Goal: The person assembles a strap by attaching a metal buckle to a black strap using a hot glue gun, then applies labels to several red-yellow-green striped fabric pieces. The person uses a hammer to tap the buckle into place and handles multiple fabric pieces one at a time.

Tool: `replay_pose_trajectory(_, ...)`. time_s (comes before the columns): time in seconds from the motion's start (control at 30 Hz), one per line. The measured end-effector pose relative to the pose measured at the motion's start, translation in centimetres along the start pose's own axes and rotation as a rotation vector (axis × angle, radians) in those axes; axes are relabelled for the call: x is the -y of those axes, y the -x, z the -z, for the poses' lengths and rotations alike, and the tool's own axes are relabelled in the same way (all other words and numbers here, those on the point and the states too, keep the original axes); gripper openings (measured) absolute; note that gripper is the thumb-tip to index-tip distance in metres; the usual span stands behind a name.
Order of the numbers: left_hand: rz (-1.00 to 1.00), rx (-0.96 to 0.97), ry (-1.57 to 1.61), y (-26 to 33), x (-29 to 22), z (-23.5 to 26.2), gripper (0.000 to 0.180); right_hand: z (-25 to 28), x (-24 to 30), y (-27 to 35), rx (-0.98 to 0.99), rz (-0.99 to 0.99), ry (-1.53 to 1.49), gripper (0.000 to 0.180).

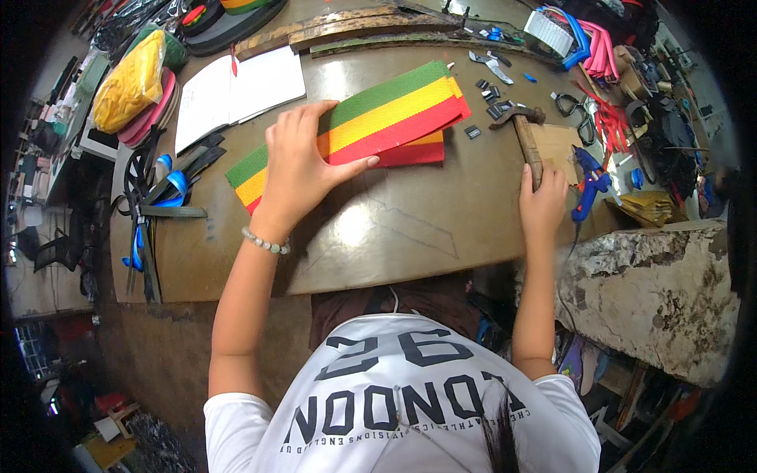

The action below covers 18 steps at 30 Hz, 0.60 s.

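Observation:
A folded length of wide webbing [386,106], striped green, yellow and red, lies slantwise across the brown worktable [371,236]. My left hand [298,162] grips it near its middle, thumb along the lower edge and fingers over the upper one. The palm hides part of the stripes. At the right, my right hand [542,206] is closed around the lower end of a hammer's wooden handle [527,148]. The hammer head rests toward the far side, close to several small dark buckles [490,92].
Right of the hammer are a cardboard piece [558,146], a blue glue gun [588,184] and scissors [572,106]. An open notebook [264,87] and bundled black straps [173,211] lie left. Wooden bars [355,27] line the back; a rough block [654,292] stands right.

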<state>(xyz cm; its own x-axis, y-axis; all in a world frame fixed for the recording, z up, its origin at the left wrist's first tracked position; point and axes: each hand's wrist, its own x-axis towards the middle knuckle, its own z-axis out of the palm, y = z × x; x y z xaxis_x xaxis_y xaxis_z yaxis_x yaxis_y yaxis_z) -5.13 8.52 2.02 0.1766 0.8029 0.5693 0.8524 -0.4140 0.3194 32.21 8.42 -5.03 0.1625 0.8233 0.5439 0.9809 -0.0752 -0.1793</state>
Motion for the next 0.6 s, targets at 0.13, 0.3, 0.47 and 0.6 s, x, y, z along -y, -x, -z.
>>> replay_pose_trajectory(0.13, 0.060, 0.097, -0.040, 0.0, 0.2, -1.5, 0.076, 0.2, 0.2, 0.0, 0.053, -0.047, 0.017, 0.038)
replay_pose_trajectory(0.3, 0.117, 0.150, -0.015, 0.1, 0.7, -2.1, 0.079, 0.5, 0.2, -0.2, 0.050, -0.045, -0.028, 0.039)
replay_pose_trajectory(0.47, 0.017, 0.344, -0.021, 2.7, 0.2, 0.0, 0.079, 0.5, 0.1, -0.1, 0.069, -0.067, -0.056, 0.040)
replay_pose_trajectory(0.6, 0.053, 0.372, -0.038, 3.2, 0.0, 0.2, 0.078, 0.5, 0.2, -0.2, 0.081, -0.080, -0.071, 0.040)
